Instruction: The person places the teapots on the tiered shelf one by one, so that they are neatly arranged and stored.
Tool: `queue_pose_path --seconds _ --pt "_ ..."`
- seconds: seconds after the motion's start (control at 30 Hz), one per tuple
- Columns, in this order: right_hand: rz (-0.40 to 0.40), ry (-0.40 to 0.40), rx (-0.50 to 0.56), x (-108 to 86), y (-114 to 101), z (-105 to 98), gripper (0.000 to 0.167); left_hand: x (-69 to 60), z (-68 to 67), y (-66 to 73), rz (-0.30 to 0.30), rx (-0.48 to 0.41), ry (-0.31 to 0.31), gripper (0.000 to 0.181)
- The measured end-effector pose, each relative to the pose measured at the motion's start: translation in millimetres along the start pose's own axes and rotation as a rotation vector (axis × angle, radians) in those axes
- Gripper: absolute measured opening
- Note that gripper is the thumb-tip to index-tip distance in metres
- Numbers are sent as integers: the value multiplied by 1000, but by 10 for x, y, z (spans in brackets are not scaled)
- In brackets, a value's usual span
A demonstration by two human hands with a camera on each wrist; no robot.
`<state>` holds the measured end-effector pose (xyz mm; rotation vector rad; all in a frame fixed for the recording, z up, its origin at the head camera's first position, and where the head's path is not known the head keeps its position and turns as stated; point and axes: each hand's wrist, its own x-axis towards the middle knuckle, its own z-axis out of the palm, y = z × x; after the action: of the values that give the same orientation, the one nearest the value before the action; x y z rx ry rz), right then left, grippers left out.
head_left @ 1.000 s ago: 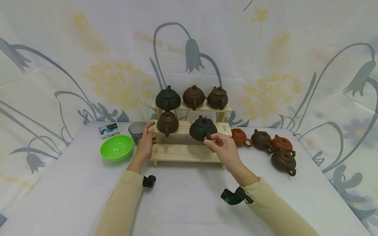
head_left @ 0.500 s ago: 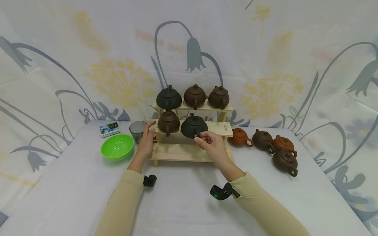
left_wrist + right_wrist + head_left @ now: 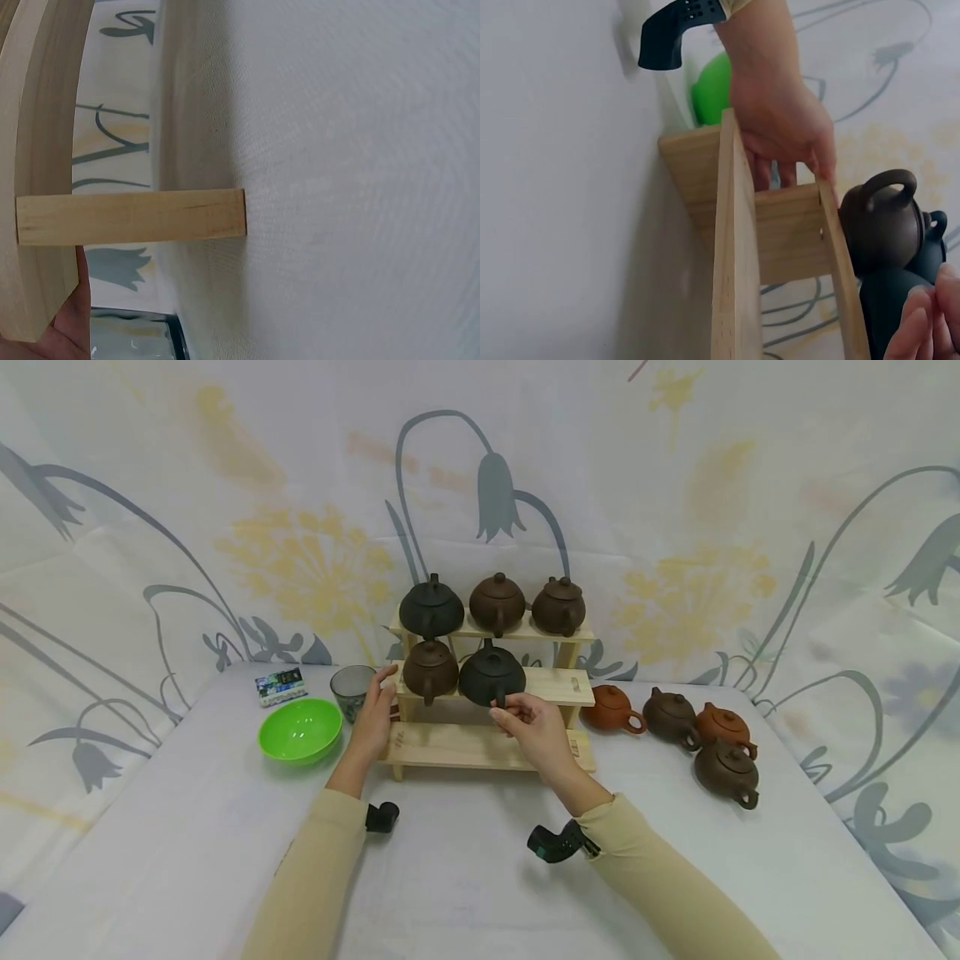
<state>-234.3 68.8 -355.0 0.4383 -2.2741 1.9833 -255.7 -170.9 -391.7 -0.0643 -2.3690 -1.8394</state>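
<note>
1. The squat black teapot (image 3: 491, 675) with a small lid knob sits near the centre of the frame, at the middle tier of the pale wooden three-tier stand (image 3: 465, 745); whether its base touches the board, I cannot tell.
2. The right hand (image 3: 542, 735), just below and right of that teapot, pinches its handle between thumb and fingers.
3. The left hand (image 3: 369, 722), left of the black teapot and apart from it, grips the left end of the stand's middle tier.
4. Between the hands, just left of the black teapot, stands a round brown teapot (image 3: 431, 668).
5. Beside the left hand, at centre left, are a grey-tinted clear glass (image 3: 347, 687) and a bright green round bowl (image 3: 300, 732) on the white-covered counter (image 3: 465, 877).
6. Right of the stand, at centre right, a reddish-orange teapot (image 3: 611, 710) rests on the counter.
</note>
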Motion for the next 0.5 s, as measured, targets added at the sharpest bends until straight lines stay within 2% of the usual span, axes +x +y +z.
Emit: queue_pose_path --seconds 0.3,0.5 --pt "20 -17 12 -27 76 -131 31 -4 -3 11 -24 3 3 46" --pt "50 -28 -7 -87 120 -325 29 -2 5 8 -3 14 4 46"
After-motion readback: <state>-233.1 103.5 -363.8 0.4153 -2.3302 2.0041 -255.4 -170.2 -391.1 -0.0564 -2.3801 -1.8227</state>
